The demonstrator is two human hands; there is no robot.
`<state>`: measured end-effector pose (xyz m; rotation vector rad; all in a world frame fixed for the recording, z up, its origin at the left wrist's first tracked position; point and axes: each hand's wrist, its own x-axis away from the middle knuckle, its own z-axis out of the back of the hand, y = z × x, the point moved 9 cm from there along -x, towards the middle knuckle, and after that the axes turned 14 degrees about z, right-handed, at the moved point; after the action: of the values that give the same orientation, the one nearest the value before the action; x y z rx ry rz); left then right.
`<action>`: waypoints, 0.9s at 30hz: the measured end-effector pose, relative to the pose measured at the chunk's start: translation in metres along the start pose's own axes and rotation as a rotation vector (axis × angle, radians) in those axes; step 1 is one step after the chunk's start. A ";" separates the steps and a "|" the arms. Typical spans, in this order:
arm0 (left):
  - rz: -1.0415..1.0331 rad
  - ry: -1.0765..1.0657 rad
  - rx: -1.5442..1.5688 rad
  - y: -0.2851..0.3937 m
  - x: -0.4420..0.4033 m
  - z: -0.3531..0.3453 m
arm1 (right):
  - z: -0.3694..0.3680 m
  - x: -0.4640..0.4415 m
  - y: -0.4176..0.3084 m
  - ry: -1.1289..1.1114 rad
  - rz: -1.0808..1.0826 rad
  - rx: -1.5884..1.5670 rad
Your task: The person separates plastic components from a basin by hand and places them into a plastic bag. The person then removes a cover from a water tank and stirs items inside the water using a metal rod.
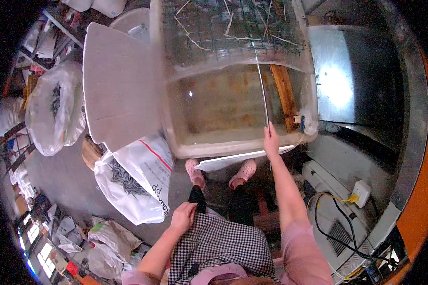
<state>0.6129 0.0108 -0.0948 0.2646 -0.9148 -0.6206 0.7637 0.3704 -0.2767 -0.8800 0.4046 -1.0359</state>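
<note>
My right hand (270, 142) is closed around one end of a long thin metal rod (261, 80). The rod reaches away from me over a large pale tub (176, 151) of murky brownish water, its far end near a dark green mesh (214, 28) with thin pale strips on it. Down by my waist, my left hand (182, 218) has its fingers closed on the upper edge of a black-and-white checked apron (218, 244). Inside the tub's right side leans a wooden plank (284, 95).
Left of the tub stand a large pale board (121, 85), an open white sack (147, 185) of small grey pieces and a clear plastic bag (52, 114). A white panel (238, 160) lies along the tub's near edge. Cables (345, 213) run over equipment at right.
</note>
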 end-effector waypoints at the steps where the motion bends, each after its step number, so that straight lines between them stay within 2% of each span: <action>1: 0.003 -0.002 -0.001 -0.001 -0.001 -0.003 | 0.000 -0.011 -0.012 -0.075 -0.115 0.011; 2: 0.008 -0.017 -0.009 -0.004 -0.001 -0.007 | -0.004 -0.016 -0.014 -0.152 -0.231 0.023; 3: 0.014 -0.032 -0.018 -0.005 -0.001 -0.011 | -0.011 -0.021 -0.004 -0.156 -0.235 0.022; 5: 0.015 -0.038 -0.019 -0.004 -0.001 -0.011 | -0.014 -0.032 0.010 -0.023 -0.038 -0.051; 9: 0.014 -0.046 -0.024 -0.004 -0.003 -0.011 | -0.002 -0.029 0.032 -0.014 -0.020 -0.082; 12: 0.005 -0.030 -0.022 0.002 -0.006 -0.003 | 0.013 -0.014 0.027 -0.104 0.008 -0.001; 14: -0.007 -0.014 -0.001 0.005 -0.009 0.002 | 0.017 0.007 0.031 -0.218 -0.143 0.072; 15: -0.019 0.001 0.019 0.006 -0.010 0.004 | 0.020 0.016 0.024 -0.218 -0.143 0.072; 18: -0.035 0.005 0.025 0.006 -0.012 0.005 | 0.021 0.033 0.016 -0.187 -0.177 0.125; 20: -0.024 -0.008 0.003 0.006 -0.013 0.004 | 0.020 0.034 0.011 -0.069 -0.044 0.091; 21: -0.013 -0.020 -0.019 0.007 -0.014 0.004 | 0.018 0.032 0.008 -0.070 -0.048 0.091; 24: -0.004 -0.040 -0.026 0.009 -0.017 0.003 | 0.002 0.012 0.011 -0.134 -0.185 0.047; 26: -0.014 -0.039 -0.025 0.010 -0.018 0.002 | -0.003 -0.005 0.006 -0.035 -0.012 0.064; 27: -0.023 -0.035 -0.022 0.011 -0.019 0.003 | -0.004 -0.010 0.004 -0.034 -0.015 0.064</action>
<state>0.6064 0.0306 -0.1005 0.2459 -0.9397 -0.6580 0.7587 0.3783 -0.2835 -0.8434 0.3348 -1.0409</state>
